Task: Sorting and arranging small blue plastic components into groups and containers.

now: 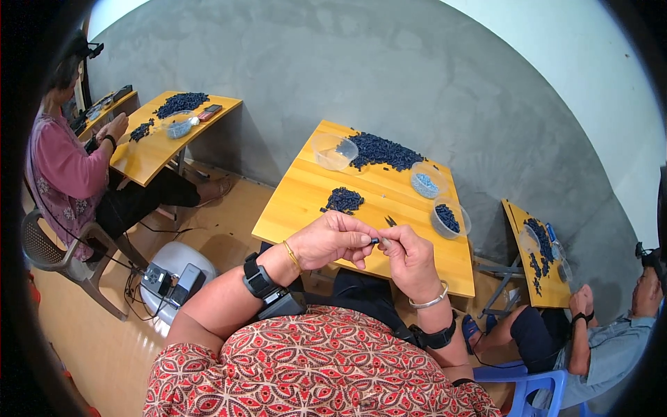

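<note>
Small dark part (375,240): pinched at the fingertips of both our hands, held over the near edge of the wooden table (299,201), just in front of our chest.
Left hand (332,239): fingers curled in, thumb and forefinger closed on the left end of the small dark part; a thin gold bangle and a black wrist device sit on this forearm.
Right hand (410,260): fingers bent, tips pressed on the right end of the same part; thin metal tweezers (390,222) stick up from this grip; a silver bangle and a black strap ring the wrist.
Small heap of dark blue parts (344,200): lies on the table, just beyond our left hand.
Empty clear tub (333,151): far left corner of the table, touching the big heap.
Big heap of dark blue parts (383,151): spread along the far edge.
Tub of light blue pieces (425,183): right of the big heap.
Tub of dark blue parts (448,218): near the right edge, closest to our right hand.
Neighbour at left (66,167): a person in a pink top sits at another wooden table that carries similar heaps.
Neighbour at right (604,333): a person in a grey shirt sits on a blue chair by a third such table.
</note>
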A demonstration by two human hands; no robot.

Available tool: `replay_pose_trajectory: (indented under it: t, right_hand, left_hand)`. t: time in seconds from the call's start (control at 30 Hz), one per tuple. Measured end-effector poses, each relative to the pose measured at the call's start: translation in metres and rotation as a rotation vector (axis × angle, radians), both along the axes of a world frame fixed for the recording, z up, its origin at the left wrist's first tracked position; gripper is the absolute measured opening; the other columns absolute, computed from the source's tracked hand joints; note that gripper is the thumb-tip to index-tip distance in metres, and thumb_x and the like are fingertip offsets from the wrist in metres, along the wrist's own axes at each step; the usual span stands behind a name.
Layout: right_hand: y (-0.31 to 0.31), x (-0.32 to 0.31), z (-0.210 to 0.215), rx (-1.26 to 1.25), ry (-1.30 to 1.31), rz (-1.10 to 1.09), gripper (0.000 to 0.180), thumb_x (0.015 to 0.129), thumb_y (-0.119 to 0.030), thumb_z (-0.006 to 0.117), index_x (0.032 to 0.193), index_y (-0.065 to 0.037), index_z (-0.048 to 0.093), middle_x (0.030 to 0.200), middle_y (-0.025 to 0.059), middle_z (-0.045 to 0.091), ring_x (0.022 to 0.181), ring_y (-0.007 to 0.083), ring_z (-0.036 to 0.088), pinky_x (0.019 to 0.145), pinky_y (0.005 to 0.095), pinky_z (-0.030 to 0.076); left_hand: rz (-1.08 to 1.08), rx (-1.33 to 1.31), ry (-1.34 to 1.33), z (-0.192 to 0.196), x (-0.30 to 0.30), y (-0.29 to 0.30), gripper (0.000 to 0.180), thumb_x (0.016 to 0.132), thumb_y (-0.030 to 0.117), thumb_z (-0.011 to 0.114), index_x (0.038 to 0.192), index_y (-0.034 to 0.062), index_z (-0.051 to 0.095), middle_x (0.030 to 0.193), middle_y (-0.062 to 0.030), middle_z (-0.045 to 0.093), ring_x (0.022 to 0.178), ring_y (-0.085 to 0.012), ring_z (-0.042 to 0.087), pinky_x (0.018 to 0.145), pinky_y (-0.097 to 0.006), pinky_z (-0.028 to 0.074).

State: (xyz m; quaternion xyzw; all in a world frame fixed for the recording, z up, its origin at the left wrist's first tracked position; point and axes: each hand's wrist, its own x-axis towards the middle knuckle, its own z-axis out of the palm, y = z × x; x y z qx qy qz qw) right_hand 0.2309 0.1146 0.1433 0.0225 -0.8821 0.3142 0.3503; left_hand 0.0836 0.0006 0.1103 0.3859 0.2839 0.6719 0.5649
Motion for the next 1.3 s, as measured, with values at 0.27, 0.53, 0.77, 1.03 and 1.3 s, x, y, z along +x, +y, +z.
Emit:
replay_pose_trajectory:
  t: [0.27,0.53,0.77,1.03,1.3]
  right_hand:
    - [-0.003,-0.007,-0.005,0.113,0.044,-0.045,0.012,0.079,0.005,0.05,0.089,0.0,0.054,0.073,0.0141,0.058,0.066,0.0285,0.059,0.057,0.0339,0.048]
    - [0.002,-0.011,-0.01,-0.001,0.039,-0.054,0.005,0.083,0.0,0.049,0.088,0.0,0.05,0.07,0.0104,0.059,0.062,0.0202,0.059,0.057,0.0274,0.048]
    - [0.007,-0.013,-0.014,-0.648,0.031,0.215,0.005,0.085,-0.004,0.051,0.089,0.0,0.051,0.076,0.0078,0.058,0.067,0.0113,0.055,0.065,0.0229,0.046]
    - [0.02,-0.018,-0.013,-1.044,0.018,0.411,0.009,0.083,-0.003,0.053,0.092,0.001,0.053,0.077,0.0074,0.056,0.066,0.0143,0.054,0.065,0.0279,0.048]
    - [0.017,-0.015,-0.007,-1.231,-0.068,0.617,0.011,0.084,-0.004,0.053,0.093,0.0,0.053,0.079,0.0088,0.057,0.069,0.0163,0.055,0.065,0.0313,0.049]
  left_hand:
    - [-0.007,-0.007,-0.12,-0.006,-0.002,0.004,0.017,0.085,0.006,0.052,0.099,-0.0006,0.061,0.079,-0.0071,0.061,0.072,-0.0153,0.059,0.063,-0.031,0.052]
    - [-0.009,0.022,-0.078,-0.006,-0.005,0.004,0.019,0.086,0.007,0.051,0.101,-0.0005,0.06,0.08,-0.0065,0.059,0.073,-0.0144,0.057,0.065,-0.031,0.051]
    - [0.024,0.056,-0.045,-0.011,-0.009,0.002,0.017,0.086,0.006,0.051,0.1,-0.0017,0.057,0.084,-0.0078,0.058,0.076,-0.0159,0.058,0.07,-0.031,0.051]
    - [0.096,0.045,-0.009,-0.007,-0.007,0.0,0.016,0.085,0.005,0.053,0.099,-0.0019,0.057,0.085,-0.0091,0.06,0.075,-0.0178,0.06,0.069,-0.03,0.052]
    - [0.139,0.018,0.103,0.0,-0.004,-0.002,0.016,0.084,0.004,0.055,0.098,-0.0019,0.059,0.084,-0.0096,0.062,0.07,-0.0173,0.062,0.067,-0.027,0.052]
